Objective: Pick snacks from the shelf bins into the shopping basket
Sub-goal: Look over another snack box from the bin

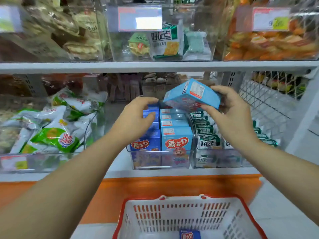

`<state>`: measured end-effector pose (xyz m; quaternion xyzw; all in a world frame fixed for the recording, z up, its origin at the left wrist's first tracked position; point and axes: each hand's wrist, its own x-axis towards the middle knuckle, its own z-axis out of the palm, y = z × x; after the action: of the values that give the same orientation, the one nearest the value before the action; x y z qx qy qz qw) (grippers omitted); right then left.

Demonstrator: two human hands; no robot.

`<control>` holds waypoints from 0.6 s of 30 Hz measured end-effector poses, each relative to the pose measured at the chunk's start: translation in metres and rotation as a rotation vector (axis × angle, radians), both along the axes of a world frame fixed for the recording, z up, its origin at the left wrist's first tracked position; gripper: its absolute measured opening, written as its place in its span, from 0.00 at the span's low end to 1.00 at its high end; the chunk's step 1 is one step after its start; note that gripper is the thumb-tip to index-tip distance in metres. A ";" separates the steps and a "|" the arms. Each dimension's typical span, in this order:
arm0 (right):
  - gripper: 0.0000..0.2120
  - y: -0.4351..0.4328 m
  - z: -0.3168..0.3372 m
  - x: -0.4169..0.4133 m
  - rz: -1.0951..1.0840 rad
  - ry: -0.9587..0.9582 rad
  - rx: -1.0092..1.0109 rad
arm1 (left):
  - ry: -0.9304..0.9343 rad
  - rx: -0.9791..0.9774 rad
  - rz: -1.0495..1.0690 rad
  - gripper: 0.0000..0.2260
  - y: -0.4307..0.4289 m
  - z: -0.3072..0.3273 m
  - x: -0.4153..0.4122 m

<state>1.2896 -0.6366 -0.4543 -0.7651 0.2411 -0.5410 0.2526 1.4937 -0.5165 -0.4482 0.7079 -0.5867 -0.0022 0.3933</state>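
Above the middle bin, a light-blue box hangs tilted, one corner dipping toward the boxes below. The right hand has it, its grip pinching the box's right end, thumb beneath and fingers over the top. In the bin stand two rows: light-blue boxes on the right and dark-blue boxes on the left.

The left hand is over the dark-blue row near its back, its grip spread in a loose curve with a gap between thumb and forefinger (whether it touches a box, I cannot tell).

Just right of the middle bin, another clear bin holds green-and-white packets; to the left lie green-and-white bags. A white wire rack stands at far right. On the shelf above sit more clear bins of snacks with blurred price tags.

Below, well apart from the hands, a white basket with a red rim has one dark-blue pack lying at its bottom.
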 end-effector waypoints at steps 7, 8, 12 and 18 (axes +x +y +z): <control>0.21 -0.062 -0.007 0.053 -0.130 0.313 -0.203 | 0.059 -0.002 0.055 0.17 -0.042 -0.015 0.032; 0.21 -0.067 -0.006 0.056 -0.124 0.350 -0.211 | 0.056 -0.006 0.047 0.17 -0.047 -0.017 0.036; 0.21 -0.094 0.002 0.067 -0.087 0.527 -0.228 | 0.020 -0.027 -0.015 0.15 -0.064 -0.021 0.047; 0.22 -0.125 -0.001 0.091 0.026 0.844 -0.080 | -0.133 0.255 -0.128 0.32 -0.102 -0.022 0.053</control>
<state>1.3811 -0.7614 -0.4555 -0.9317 0.2925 -0.1860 0.1086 1.5469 -0.6189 -0.4701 0.7120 -0.6503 -0.0548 0.2593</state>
